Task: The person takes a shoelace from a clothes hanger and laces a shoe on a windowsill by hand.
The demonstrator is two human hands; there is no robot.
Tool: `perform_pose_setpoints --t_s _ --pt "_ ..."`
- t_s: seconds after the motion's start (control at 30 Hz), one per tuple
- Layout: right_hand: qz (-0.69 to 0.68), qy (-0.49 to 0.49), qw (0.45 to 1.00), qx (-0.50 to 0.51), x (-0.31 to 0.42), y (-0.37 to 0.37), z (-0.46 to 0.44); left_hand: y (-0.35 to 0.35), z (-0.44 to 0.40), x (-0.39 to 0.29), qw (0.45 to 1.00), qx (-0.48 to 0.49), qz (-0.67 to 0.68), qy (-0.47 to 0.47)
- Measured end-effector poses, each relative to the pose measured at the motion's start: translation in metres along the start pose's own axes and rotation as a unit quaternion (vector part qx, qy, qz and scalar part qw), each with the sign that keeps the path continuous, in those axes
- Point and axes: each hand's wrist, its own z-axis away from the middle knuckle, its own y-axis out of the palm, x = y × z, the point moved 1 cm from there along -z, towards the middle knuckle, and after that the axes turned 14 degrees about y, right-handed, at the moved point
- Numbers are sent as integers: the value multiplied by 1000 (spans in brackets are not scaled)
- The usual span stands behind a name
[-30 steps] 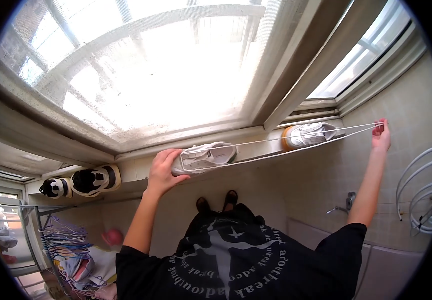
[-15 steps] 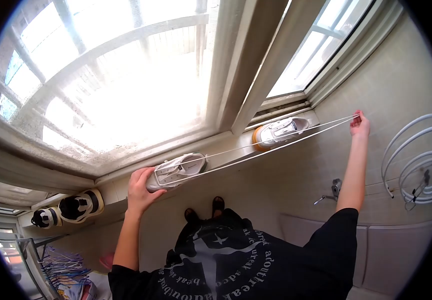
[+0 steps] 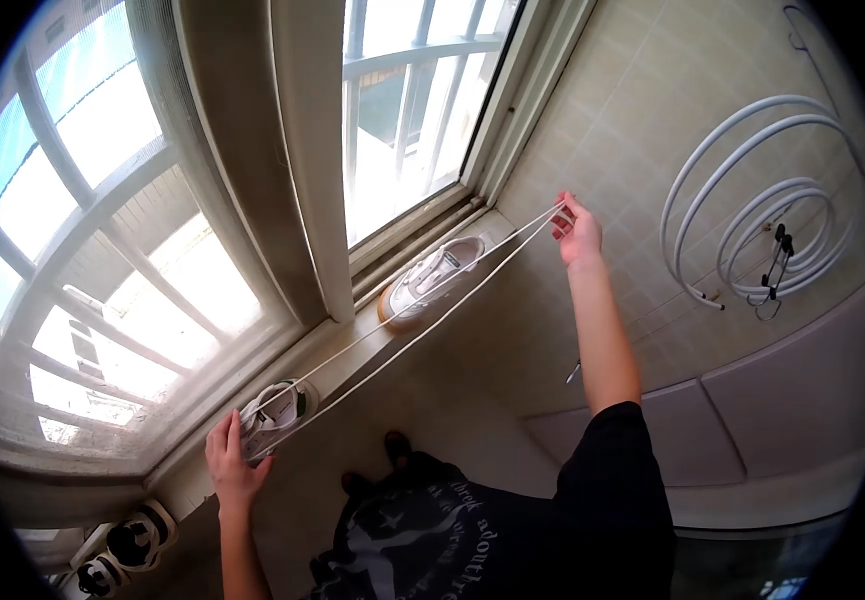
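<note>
Pale tiled wall (image 3: 618,130) rises on my right, carrying a coil of white hose (image 3: 803,186), and beside it a barred window (image 3: 413,60) lets in bright daylight above a narrow ledge (image 3: 341,367). On that ledge, well off to my left, sits a white shoe (image 3: 288,405), and my left hand (image 3: 235,466) has its toe end clasped, thumb on my side and the other fingers toward the window. Two strands of white lace (image 3: 458,302) stretch from this shoe to my right hand (image 3: 575,232), which is raised near the wall with its fingertips pinched together on them. Between my hands, a second white shoe (image 3: 433,284) with an orange-tan end rests on the ledge, the upper strand crossing in front of it. Farther left lie two black-and-white shoes (image 3: 141,536), side by side.
</note>
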Motion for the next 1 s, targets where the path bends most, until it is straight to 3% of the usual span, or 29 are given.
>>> perform_pose_setpoints --t_s 0.47,0.57,0.73,1.0 --pt "-57 34 997 -42 -2 -25 -8 1 2 11 1000 3 1 6" --pt "-42 42 998 0 -12 -28 -4 -11 10 9 1000 -12 -13 13" --pt "-69 63 994 64 -41 -3 17 -38 47 27 997 11 -49 -66" --pt "-93 66 990 86 -83 24 5 -70 88 57 993 0 -53 -103"
